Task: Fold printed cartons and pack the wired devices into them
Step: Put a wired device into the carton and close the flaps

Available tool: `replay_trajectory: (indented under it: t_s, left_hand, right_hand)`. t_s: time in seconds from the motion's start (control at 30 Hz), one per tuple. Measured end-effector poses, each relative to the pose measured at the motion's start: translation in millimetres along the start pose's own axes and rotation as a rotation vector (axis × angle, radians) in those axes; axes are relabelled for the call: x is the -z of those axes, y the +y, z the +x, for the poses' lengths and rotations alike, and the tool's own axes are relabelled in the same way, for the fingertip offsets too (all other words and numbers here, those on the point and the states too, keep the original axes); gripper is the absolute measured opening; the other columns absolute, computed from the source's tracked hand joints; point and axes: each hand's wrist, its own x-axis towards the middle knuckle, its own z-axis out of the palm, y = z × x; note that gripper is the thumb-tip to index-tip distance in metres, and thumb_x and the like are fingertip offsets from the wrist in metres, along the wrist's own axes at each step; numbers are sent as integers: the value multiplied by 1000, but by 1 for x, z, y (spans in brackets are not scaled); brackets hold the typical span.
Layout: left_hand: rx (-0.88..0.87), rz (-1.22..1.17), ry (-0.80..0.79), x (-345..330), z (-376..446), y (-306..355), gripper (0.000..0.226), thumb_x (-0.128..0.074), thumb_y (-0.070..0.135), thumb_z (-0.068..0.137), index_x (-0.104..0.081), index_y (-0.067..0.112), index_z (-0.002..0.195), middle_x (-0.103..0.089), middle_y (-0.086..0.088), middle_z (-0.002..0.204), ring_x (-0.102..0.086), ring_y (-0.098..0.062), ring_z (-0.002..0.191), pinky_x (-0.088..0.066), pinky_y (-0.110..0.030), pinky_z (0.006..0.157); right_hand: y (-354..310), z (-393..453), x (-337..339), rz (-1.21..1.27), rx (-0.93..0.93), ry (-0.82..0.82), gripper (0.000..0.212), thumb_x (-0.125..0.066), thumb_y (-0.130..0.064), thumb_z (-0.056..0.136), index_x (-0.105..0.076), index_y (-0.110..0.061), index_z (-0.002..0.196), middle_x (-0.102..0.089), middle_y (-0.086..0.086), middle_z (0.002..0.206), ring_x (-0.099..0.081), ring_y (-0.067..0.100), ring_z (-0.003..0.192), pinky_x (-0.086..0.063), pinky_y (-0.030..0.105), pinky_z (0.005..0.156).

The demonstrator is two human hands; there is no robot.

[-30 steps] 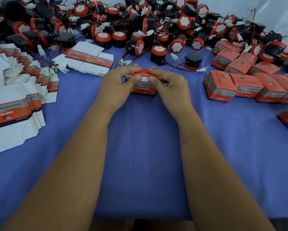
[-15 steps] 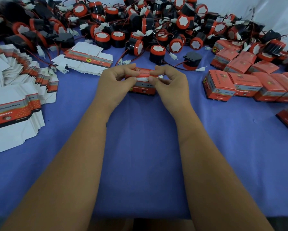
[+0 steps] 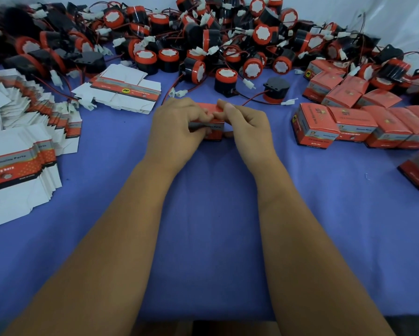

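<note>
Mid-cloth, left hand (image 3: 177, 132) and right hand (image 3: 248, 128) pinch carton (image 3: 213, 128); bare blue cloth (image 3: 211, 226) nearside.

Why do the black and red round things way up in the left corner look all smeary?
In the head view, the wide-angle lens stretches and blurs the edges, so the black-and-red round wired devices at far left smear, while the red printed carton held by the left hand and right hand at centre looks sharper; the light is soft, with no glare.
</note>
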Motion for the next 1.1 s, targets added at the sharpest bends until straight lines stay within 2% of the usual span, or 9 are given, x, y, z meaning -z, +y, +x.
replay_trajectory:
  t_s: [0.27,0.37,0.43,0.5,0.67,0.77,0.87,1.0,1.1]
  left_hand:
    - [101,-2,8,-6,1,3,18,-69,9,89,-78,12,103,-72,-5,106,-60,-26,107,-44,-39,99]
    - [144,88,-13,-5,-5,8,27,-58,11,97,-74,20,116,-68,2,126,-55,-17,125,-11,-49,123]
    - [150,224,-96,-4,-11,10,44,-47,6,98,-63,29,132,-54,8,144,-40,-11,140,10,-51,119]
    - [122,333,-193,-1,-18,13,58,-43,2,95,-47,32,145,-38,10,156,-22,-11,149,13,-54,118]
    - [99,122,-295,2,-25,14,69,-50,4,91,-30,21,155,-21,2,164,-2,-16,153,6,-45,123]
    - [151,-34,-29,6,-26,12,62,-49,-1,89,-42,13,149,-32,-4,160,-17,-20,151,-8,-27,124]
    - [330,-112,112,9,-28,10,52,-47,-2,92,-55,16,140,-43,-1,153,-34,-15,142,-14,7,97]
    - [421,-190,65,6,-27,7,43,-47,-1,94,-64,14,131,-51,2,146,-43,-2,126,-22,12,81]
    - [412,-177,63,6,-26,7,43,-47,0,95,-63,16,131,-52,4,146,-43,-1,125,-25,12,80]
  right_hand:
    - [5,3,-4,-102,49,33,30,-50,-25,102,-71,-11,118,-67,-7,124,-59,0,113,-50,19,94]
    - [4,1,-3,-39,6,24,30,-51,-25,102,-70,-10,120,-68,-11,120,-59,-4,110,-50,20,96]
    - [2,0,0,9,-36,-2,30,-50,-25,102,-71,-10,116,-64,-7,129,-57,1,117,-49,27,100]
    - [0,-2,4,77,-77,-45,26,-50,-23,102,-72,-11,111,-61,-6,135,-55,7,123,-48,33,103]
    - [-4,-8,5,36,-44,-69,28,-52,-4,97,-69,-19,113,-54,-3,142,-55,-1,114,-50,25,98]
    - [-3,-12,5,-34,-19,3,36,-49,1,95,-69,-17,119,-60,-1,132,-58,5,106,-52,15,83]
    - [-3,-16,4,-102,-4,29,31,-49,2,95,-72,-11,112,-54,3,140,-49,8,118,-49,20,95]
    - [-7,-18,1,-177,10,21,23,-55,-1,92,-71,-12,103,-54,-5,130,-50,-5,108,-47,27,101]
    - [-5,-20,-1,-475,167,49,19,-60,-12,91,-69,-16,107,-49,2,139,-47,14,125,-42,32,101]
